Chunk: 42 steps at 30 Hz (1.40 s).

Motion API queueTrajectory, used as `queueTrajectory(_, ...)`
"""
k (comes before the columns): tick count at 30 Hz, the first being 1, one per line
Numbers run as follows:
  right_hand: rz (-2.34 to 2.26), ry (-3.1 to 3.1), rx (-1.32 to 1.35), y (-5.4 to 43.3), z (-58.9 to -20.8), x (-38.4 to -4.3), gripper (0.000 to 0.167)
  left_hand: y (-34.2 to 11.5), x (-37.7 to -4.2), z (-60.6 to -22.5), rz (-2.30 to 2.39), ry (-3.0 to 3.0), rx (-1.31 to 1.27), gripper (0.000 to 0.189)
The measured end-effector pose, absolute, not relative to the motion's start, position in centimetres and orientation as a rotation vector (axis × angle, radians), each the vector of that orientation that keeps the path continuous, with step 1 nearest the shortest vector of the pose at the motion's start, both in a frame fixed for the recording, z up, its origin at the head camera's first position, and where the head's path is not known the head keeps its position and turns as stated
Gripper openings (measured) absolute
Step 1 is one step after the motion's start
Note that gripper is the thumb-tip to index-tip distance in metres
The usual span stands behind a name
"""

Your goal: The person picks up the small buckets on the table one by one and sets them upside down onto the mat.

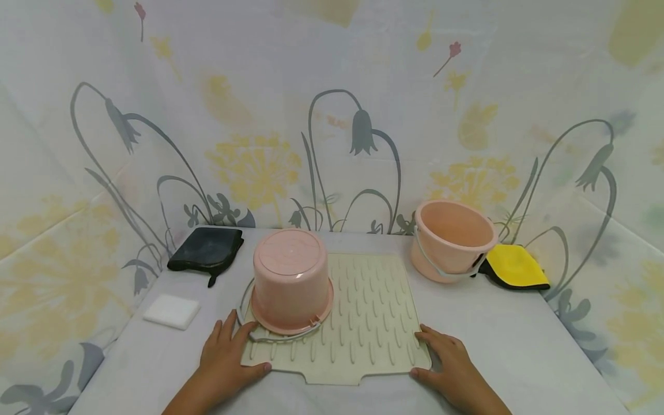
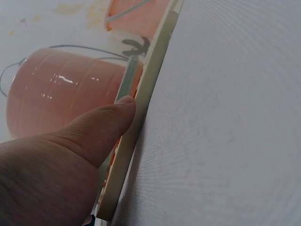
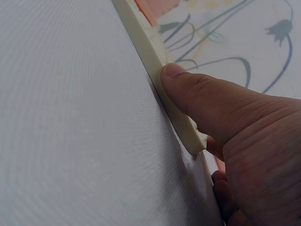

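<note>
A cream ridged draining mat [image 1: 370,311] lies flat on the white table, its short tab toward me. Upside down on its left part stands a pink bucket [image 1: 290,271], the grey handle dropped round its rim. My left hand [image 1: 225,357] holds the mat's front left corner, thumb at the front edge and fingers along the left side near the handle. At the front right corner, my right hand [image 1: 453,363] grips the mat between thumb and fingers. The right wrist view shows that thumb [image 3: 188,82] pressed on the mat's edge [image 3: 153,66], other fingers partly hidden.
A second pink bucket [image 1: 451,259] stands upright at the back right. Beside it lies a yellow and black folded cloth [image 1: 519,266]. On the left are a black flat padded item [image 1: 207,248] and a white sponge [image 1: 172,311]. A patterned curtain [image 1: 332,69] hangs behind.
</note>
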State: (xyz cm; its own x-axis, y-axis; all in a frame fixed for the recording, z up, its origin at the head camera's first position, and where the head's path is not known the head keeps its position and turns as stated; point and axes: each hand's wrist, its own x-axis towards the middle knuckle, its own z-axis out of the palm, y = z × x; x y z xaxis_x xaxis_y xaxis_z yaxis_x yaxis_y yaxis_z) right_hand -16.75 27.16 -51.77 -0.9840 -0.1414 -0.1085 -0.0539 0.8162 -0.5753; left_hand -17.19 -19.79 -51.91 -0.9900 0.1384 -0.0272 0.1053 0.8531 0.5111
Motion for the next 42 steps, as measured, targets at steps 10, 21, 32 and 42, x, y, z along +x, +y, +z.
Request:
queueTrajectory(10,-0.884,2.838,-0.143,26.6,-51.3,-16.6,0.086,-20.2,-16.7,-51.9,0.819,2.979,0.207,0.097)
queueTrajectory(21,-0.834,2.827,-0.102,26.4,-50.1,-16.9,0.101,-20.1,-16.7,-52.2,0.829,2.966,0.218,0.098)
queueTrajectory(32,-0.761,3.091,-0.306,26.8,-44.3,-19.5,0.089,-20.4,-16.9,-52.5,0.831,2.935,0.197,0.100)
queueTrajectory(42,-0.565,3.443,-0.484,27.9,-40.0,-23.9,0.090,-20.0,-17.3,-51.8,0.833,2.943,0.215,0.099)
